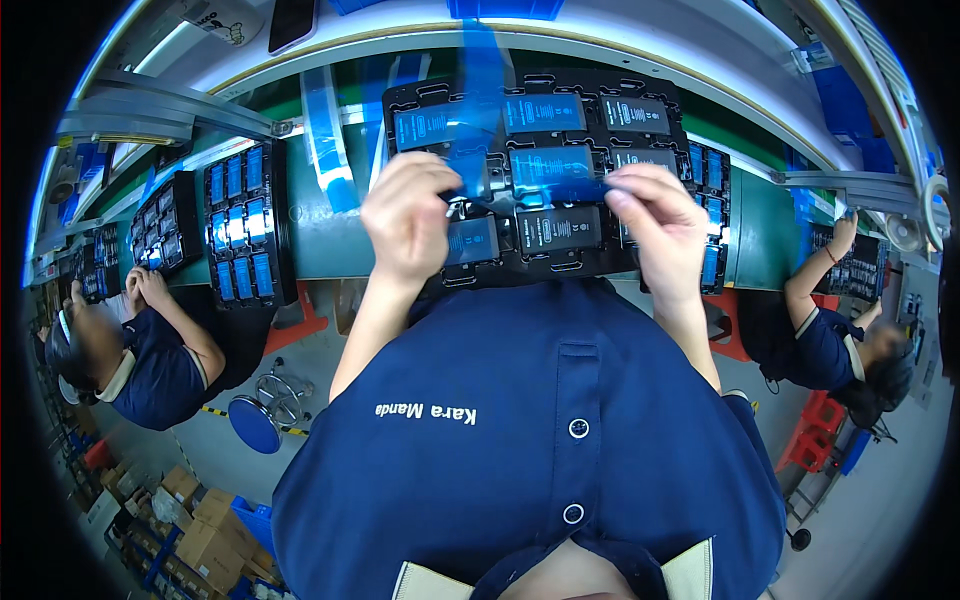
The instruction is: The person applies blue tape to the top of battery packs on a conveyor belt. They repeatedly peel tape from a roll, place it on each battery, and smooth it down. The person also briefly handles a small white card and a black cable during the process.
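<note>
My left hand (408,218) and my right hand (662,222) are both over a black moulded tray (540,272), fingers pinched. Between them runs a translucent blue film strip (560,190), one end at each hand's fingertips. It crosses above the tray's middle. Flat rectangular batteries (560,230) lie in the tray's pockets, several with a blue sheen and others dark grey. Another blue film strip (484,85) hangs down over the tray's far side, left of the middle. My fingers partly hide the batteries beneath them.
More battery trays (284,270) stand to the left, and another tray (722,165) at the right. Blue-and-clear strips (325,130) hang over the green bench (350,245). Co-workers (160,350) sit on both sides. A phone (292,25) lies on the shelf above.
</note>
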`<action>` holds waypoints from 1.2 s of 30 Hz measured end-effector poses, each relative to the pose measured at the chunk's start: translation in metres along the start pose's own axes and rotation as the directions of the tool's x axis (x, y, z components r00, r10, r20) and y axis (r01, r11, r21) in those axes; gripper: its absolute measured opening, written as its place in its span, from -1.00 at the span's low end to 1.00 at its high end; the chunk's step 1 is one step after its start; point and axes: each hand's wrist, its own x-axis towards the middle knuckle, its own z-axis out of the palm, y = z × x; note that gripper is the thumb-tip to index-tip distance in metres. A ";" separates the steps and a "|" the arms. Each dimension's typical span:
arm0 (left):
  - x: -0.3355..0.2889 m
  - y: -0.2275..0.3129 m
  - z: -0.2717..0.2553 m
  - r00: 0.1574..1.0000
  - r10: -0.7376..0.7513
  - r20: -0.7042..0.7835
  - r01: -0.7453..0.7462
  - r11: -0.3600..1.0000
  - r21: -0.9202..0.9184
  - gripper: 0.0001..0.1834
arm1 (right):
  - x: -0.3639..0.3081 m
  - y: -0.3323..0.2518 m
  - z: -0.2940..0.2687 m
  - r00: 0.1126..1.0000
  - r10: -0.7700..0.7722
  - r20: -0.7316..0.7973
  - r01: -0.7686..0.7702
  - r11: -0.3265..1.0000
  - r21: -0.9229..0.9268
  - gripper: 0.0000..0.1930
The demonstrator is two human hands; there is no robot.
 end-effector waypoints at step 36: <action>0.001 -0.004 0.002 0.900 -0.410 -0.150 0.399 0.911 -0.101 -0.62 | -0.027 0.016 0.004 0.861 0.508 0.031 -0.505 0.860 -0.078 -0.72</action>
